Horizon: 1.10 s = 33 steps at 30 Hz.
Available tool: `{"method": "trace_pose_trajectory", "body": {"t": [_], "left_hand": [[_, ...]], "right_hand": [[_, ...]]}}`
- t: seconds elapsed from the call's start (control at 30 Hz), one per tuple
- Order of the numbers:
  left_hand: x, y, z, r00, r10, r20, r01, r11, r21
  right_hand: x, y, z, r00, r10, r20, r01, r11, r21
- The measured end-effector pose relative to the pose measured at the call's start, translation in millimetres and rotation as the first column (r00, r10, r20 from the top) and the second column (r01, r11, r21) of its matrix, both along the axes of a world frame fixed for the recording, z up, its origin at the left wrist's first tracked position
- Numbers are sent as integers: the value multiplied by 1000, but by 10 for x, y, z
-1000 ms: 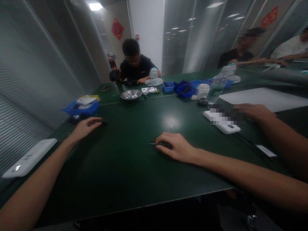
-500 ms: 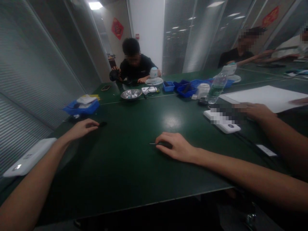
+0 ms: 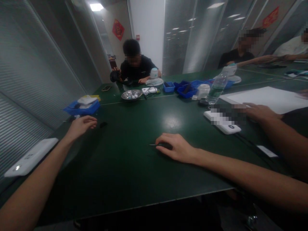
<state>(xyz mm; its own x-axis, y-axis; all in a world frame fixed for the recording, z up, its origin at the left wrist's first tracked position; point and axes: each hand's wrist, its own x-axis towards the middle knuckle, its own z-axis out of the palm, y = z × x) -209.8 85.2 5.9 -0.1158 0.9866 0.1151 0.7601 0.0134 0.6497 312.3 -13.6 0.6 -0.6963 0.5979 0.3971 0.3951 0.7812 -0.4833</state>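
Observation:
My right hand [image 3: 176, 146] rests on the green table [image 3: 125, 166], its fingers closed round the dark handle of what looks like a small screwdriver [image 3: 165, 145]. The thin metal shaft points left, just above or on the tabletop. Over at the left, my left hand [image 3: 84, 124] hovers low with loosely bent fingers and nothing visible in them. A small dark object [image 3: 103, 124], too blurred to name, lies on the table just right of those fingertips, apart from them.
Beyond my left hand stands a blue tray [image 3: 81, 109] with cloths. A metal dish [image 3: 131, 99] holds small pieces. Blue bins [image 3: 186, 93], a water bottle [image 3: 216, 88] and white power banks [image 3: 31, 157] lie around. A neighbour's hand [image 3: 262, 112] is at right; another person sits opposite.
My left hand has let go of the small dark object and drawn slightly left, leaving it on the table. My right hand keeps its hold on the screwdriver, nearly still.

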Motion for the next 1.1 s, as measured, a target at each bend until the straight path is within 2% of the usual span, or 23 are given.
{"method": "trace_pose_trajectory", "body": {"t": [0.1,0.33,0.5,0.67,0.83,0.97,1.1], "left_hand": [[90,5,14,999,-14,52,15,1000,-16],[205,-42,107,987,80,-139,-90,994,-64],[261,-67,120,999,54,11,-53,997,-64],[317,-117,120,996,47,-71,-51,998,-42],[444,-138,46,981,75,-180,-56,993,108],[523,-118,-50,980,103,-172,-92,993,71],[547,-111,-123,973,137,-184,-115,985,128]], "right_hand": [[1,8,-11,1000,4,3,-4,1000,1],[-7,12,-1,1000,-1,19,2,1000,-4],[-8,10,4,1000,10,11,-10,1000,-7],[-11,14,-11,1000,8,3,-8,1000,-4],[-10,16,-16,1000,12,6,-12,1000,-13],[-8,11,2,1000,18,7,-18,1000,-21],[-10,6,10,1000,18,4,-18,1000,-23]]}}
